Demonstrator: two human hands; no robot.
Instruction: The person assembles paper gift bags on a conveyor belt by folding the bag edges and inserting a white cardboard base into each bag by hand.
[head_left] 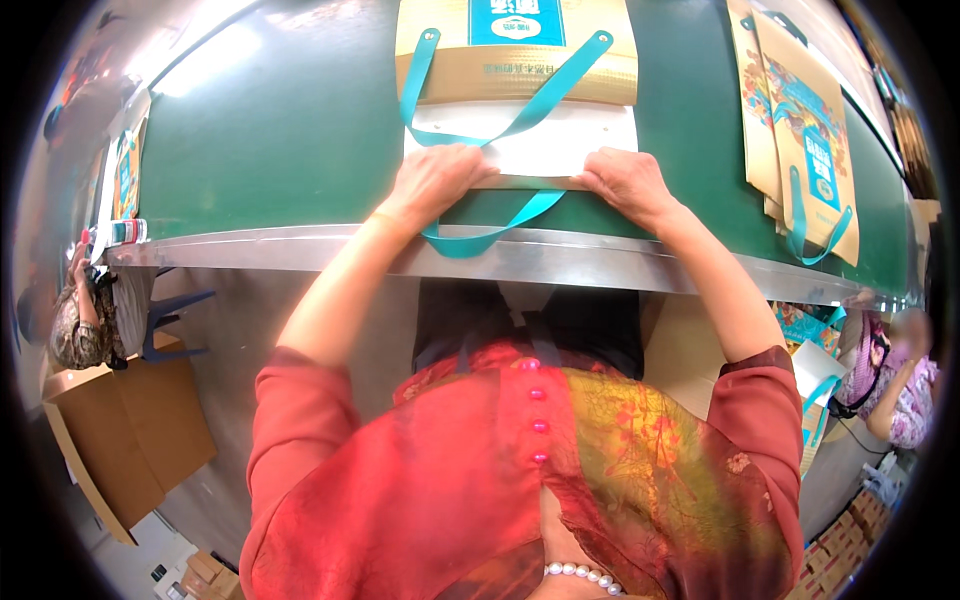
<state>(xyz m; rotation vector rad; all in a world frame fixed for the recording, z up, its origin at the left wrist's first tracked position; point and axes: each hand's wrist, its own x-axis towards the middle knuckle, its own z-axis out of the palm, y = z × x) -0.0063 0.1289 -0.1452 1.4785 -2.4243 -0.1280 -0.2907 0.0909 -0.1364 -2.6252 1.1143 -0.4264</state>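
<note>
A gold paper gift bag (pixel 520 75) with a blue label lies flat on the green table, its white inner face (pixel 540 140) showing toward me. One teal ribbon handle (pixel 555 95) loops across the gold panel and the white part. A second teal ribbon handle (pixel 480 243) hangs over the table's near edge. My left hand (pixel 440 180) is closed on the left part of the bag's near edge, fingertips pinching it. On the right part of that same edge, my right hand (pixel 625 185) pinches too. Fingers of both hands partly hide the edge between them.
Several gold bags (pixel 805 130) with teal handles lie stacked at the table's right. A metal strip (pixel 590 255) borders the table's near side. A cardboard box (pixel 130 440) stands at lower left. Other people sit at far left (pixel 85 320) and far right (pixel 895 380).
</note>
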